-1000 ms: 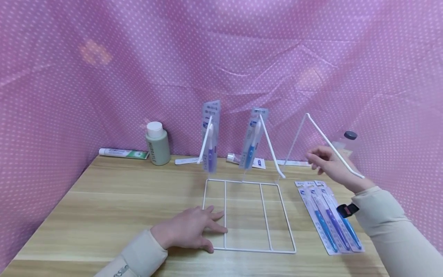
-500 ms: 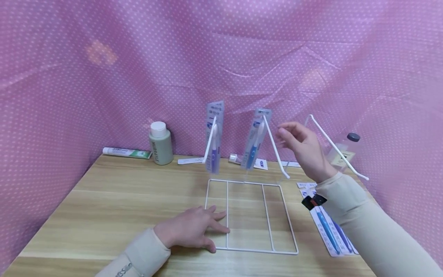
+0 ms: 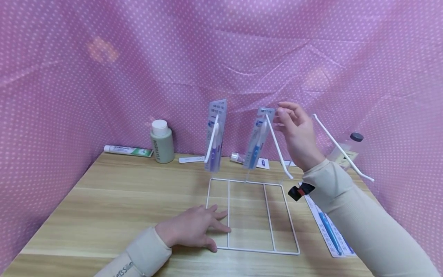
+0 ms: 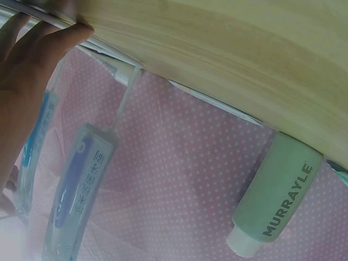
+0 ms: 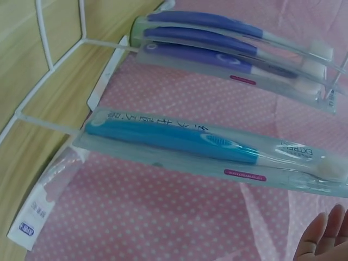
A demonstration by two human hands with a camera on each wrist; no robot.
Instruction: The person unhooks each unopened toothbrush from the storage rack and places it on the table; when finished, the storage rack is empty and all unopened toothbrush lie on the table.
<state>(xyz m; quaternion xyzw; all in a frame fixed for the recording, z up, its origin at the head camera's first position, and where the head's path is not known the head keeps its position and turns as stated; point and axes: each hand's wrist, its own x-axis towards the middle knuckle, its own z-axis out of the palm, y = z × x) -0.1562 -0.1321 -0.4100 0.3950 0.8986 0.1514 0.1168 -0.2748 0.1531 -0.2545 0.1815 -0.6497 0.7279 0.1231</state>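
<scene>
A left hand (image 3: 194, 231) lies flat, fingers relaxed, on the base of a white wire display rack (image 3: 252, 250) on a wooden table (image 3: 104, 200); to its right, a raised right hand (image 3: 297, 129), fingers loosely spread, reaches the top of a hanging blue toothbrush pack (image 3: 257, 140)

The surface (image 3: 114, 200) is pale wood-grain laminate, smooth and matt. The rack (image 3: 254, 215) is thin white-coated wire. The toothbrush packs (image 5: 212, 144) are glossy clear plastic. The backdrop (image 3: 104, 77) is matt, creased pink dotted cloth. The green bottle (image 3: 161, 141) looks like matt plastic.
</scene>
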